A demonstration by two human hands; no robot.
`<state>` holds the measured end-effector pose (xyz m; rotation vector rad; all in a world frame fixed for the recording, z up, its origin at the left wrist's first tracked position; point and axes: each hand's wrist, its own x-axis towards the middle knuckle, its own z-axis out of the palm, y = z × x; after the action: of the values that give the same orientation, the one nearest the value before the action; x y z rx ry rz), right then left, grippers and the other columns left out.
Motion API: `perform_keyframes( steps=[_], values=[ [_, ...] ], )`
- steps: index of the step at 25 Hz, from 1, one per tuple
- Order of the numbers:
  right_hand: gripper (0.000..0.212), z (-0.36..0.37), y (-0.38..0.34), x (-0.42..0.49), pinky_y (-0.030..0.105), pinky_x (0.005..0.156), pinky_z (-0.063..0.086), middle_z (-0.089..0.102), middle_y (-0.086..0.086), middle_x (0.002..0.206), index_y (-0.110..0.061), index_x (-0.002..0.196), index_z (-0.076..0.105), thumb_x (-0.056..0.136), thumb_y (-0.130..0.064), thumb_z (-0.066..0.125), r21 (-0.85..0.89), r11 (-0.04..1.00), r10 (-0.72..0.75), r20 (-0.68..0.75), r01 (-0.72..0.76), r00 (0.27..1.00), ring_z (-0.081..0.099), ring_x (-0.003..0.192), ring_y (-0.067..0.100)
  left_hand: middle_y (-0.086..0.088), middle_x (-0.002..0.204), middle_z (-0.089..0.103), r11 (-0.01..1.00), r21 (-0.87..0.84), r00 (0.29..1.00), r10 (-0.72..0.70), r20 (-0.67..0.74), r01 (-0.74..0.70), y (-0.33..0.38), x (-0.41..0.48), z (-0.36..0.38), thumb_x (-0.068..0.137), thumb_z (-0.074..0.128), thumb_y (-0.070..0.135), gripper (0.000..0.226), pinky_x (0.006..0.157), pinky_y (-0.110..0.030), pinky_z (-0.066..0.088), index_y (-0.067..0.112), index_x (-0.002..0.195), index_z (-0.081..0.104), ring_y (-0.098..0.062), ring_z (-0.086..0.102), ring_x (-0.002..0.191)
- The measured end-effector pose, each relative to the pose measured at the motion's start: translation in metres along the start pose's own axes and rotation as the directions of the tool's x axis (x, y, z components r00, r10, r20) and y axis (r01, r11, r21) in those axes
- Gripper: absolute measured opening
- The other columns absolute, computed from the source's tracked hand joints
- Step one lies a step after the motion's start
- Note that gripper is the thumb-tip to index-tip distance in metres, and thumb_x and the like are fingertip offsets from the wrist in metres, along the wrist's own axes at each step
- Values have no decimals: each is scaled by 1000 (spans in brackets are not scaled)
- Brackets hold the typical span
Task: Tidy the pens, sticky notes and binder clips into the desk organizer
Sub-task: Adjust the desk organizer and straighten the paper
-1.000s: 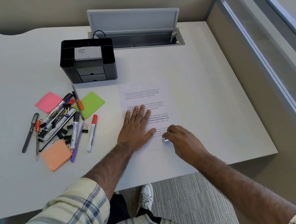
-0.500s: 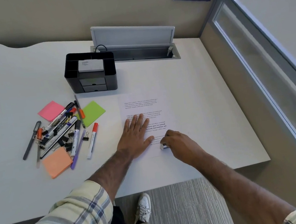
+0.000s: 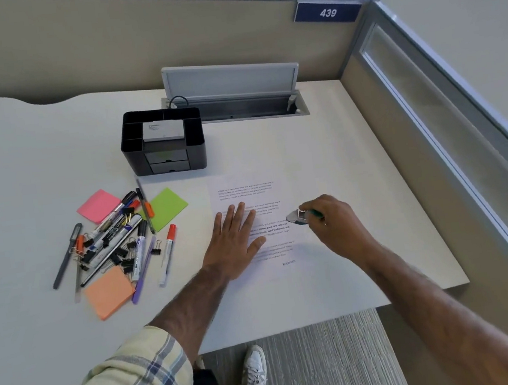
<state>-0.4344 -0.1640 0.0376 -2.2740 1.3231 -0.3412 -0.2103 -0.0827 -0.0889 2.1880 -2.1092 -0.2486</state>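
Right hand [image 3: 333,224] clamped on a small stamp [image 3: 299,215], lifted. Left hand [image 3: 235,246] flat, fingers spread, on the sheet [image 3: 246,190]. Pens [image 3: 116,238], notes, clips heaped toward desk's left edge; organizer [image 3: 162,140] behind. Best stow the stamp first, then gather pens together.

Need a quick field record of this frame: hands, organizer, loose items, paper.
left hand: flat, palm down on the printed sheet
right hand: lifted over the sheet, holding a small stamp
sheet mark: "RECEIVED" near lower right
desk organizer: black, upright, grey box on top, two drawers shut
sticky notes: pink pad, green pad, orange pad, all on desk
pens and binder clips: loose pile left of the sheet
tidying: not started
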Motion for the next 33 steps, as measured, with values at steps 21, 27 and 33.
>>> perform_keyframes(
  steps=[21, 27, 33],
  values=[
    [10, 118, -193, 234, 44, 55, 55, 54, 11, 105, -5, 101, 59, 96, -12, 65, -202, 915, -389, -211, 350, 896, 58, 65, 30, -4, 168, -4, 965, 68, 958, -238, -161, 252, -222, 79, -124, 105, 25, 42, 66, 123, -52, -1, 13, 160, 5, -26, -9, 154],
    [14, 146, -193, 249, 37, 53, 54, 54, 9, 105, -7, 104, 59, 93, -9, 67, -253, 903, -401, -196, 349, 895, 58, 68, 25, -3, 168, -3, 976, 69, 970, -194, -143, 205, -233, 88, -120, 105, 23, 44, 65, 123, -52, -2, 15, 160, 6, -25, -11, 154],
    [15, 156, -193, 256, 38, 55, 54, 53, 9, 104, -8, 103, 58, 91, -7, 67, -287, 893, -408, -187, 348, 894, 56, 69, 23, -3, 169, 2, 980, 83, 975, -165, -146, 179, -239, 89, -118, 104, 23, 44, 64, 123, -53, -1, 16, 160, 8, -26, -9, 155]
  ],
)
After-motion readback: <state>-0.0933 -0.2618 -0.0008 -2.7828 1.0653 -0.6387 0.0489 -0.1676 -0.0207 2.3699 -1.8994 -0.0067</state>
